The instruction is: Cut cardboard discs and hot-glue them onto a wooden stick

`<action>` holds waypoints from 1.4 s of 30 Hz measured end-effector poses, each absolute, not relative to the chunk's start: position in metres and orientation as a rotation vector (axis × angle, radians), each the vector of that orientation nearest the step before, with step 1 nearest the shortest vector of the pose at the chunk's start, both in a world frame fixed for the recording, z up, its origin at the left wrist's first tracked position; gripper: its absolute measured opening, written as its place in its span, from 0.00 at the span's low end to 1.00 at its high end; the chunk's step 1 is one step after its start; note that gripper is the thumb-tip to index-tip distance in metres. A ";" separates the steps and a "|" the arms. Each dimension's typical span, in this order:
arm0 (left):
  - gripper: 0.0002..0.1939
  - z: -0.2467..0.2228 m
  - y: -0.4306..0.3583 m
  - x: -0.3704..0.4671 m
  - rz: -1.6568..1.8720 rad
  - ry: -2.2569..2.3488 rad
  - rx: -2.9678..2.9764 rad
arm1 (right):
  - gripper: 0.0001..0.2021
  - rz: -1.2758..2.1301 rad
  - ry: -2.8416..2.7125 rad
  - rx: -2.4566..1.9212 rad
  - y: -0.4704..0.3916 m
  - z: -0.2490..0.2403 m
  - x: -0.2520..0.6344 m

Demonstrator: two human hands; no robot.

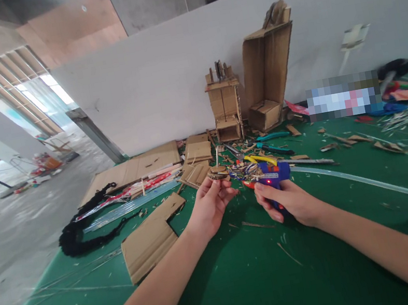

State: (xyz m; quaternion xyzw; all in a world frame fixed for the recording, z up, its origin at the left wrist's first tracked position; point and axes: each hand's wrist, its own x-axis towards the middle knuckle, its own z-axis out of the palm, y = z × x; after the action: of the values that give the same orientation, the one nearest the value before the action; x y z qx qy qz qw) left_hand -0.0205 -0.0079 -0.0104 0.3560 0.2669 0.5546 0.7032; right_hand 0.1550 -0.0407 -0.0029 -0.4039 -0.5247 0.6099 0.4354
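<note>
My right hand (289,200) is wrapped round the handle of a blue glue gun (279,173) with a small red light lit. A long translucent glue stick (345,177) trails from its back end to the right. In my left hand (212,201), the fingertips pinch a small round cardboard piece (217,172) with a thin pale stick (216,156) standing up from it. The gun's orange nozzle (248,184) points left toward this piece, a short gap away. Behind the gun lies a clutter of small scraps and yellow-handled pliers (262,159).
Two cardboard structures (224,104) (271,75) stand against the white wall panel (161,86). Flat cardboard (148,238), a black fuzzy strand (73,238) and plastic-wrapped sticks lie left on the green table (246,281). Teal-handled pliers (276,148) and scraps lie behind my hands.
</note>
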 end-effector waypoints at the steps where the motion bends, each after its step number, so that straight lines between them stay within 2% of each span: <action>1: 0.08 -0.011 -0.008 -0.021 1.233 0.591 0.777 | 0.20 1.518 -1.308 -1.009 -0.040 -0.003 0.155; 9: 0.07 -0.012 -0.008 -0.023 1.193 0.568 0.787 | 0.21 1.526 -1.302 -0.979 -0.041 -0.002 0.155; 29: 0.15 -0.005 -0.008 -0.023 1.074 0.559 0.825 | 0.21 1.531 -1.327 -0.946 -0.041 -0.004 0.156; 42: 0.08 -0.009 -0.007 -0.027 1.076 0.509 0.803 | 0.20 1.533 -1.314 -0.923 -0.040 -0.002 0.154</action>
State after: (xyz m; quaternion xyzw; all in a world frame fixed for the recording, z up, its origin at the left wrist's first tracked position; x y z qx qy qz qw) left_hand -0.0267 -0.0066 -0.0091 0.3680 0.2330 0.4929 0.7532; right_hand 0.1544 -0.0402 -0.0015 -0.3724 -0.5302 0.6186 0.4444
